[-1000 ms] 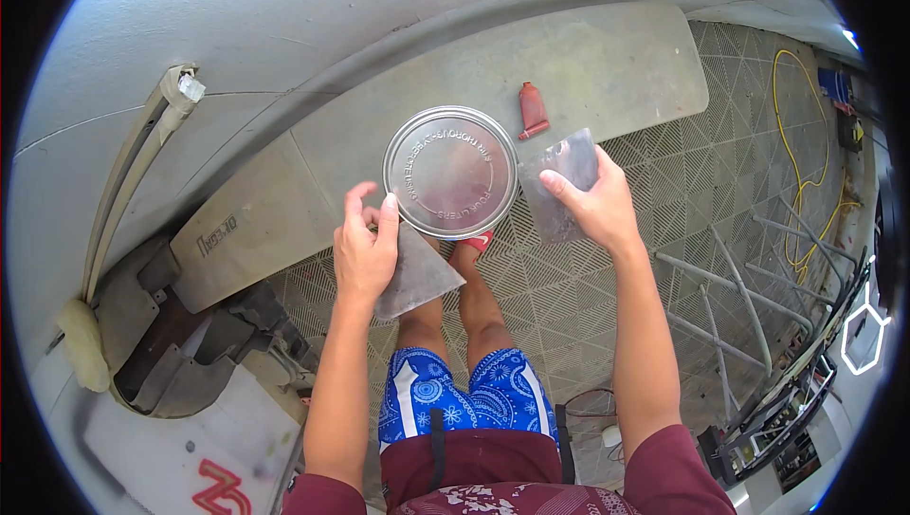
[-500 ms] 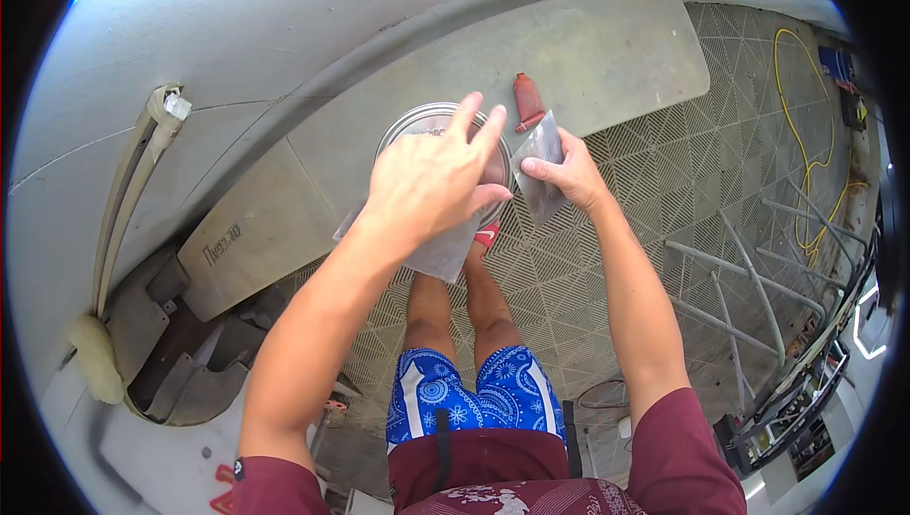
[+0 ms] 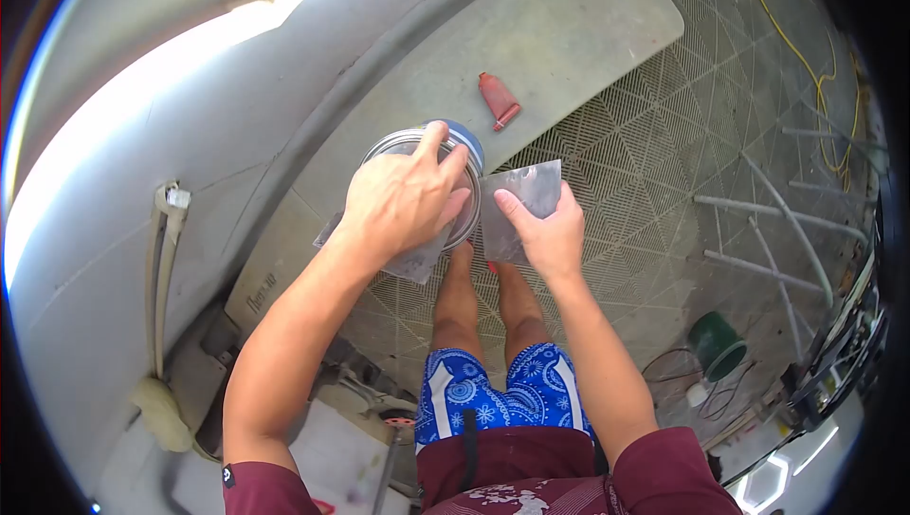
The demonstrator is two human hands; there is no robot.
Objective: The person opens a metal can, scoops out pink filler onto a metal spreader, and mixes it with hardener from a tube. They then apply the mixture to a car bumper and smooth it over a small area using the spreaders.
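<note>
My left hand [image 3: 403, 194] is over the top of a round can [image 3: 464, 142] with a silver rim and blue side. Its fingers curl down onto the can lid [image 3: 463, 223], thumb at the right side; the hand hides most of the lid. Between thumb and fingers, my right hand [image 3: 550, 230] grips a flat grey spreader [image 3: 519, 194], close to the can's right side. Another flat grey plate [image 3: 414, 262] shows below my left wrist, partly hidden. A red tube [image 3: 498, 101] lies on the table beyond the can.
The long pale table [image 3: 569, 31] runs beside a curved light-grey wall [image 3: 237, 107]. At right are metal stand legs [image 3: 787, 259], a yellow hose [image 3: 801, 50] and a dark green bucket [image 3: 718, 344]. Tan strips [image 3: 163, 278] stand at left, on patterned floor tiles [image 3: 654, 136].
My left fingers were spread above the can and now curl down onto its lid. My right hand has turned the spreader flatter to view. The view has shifted.
</note>
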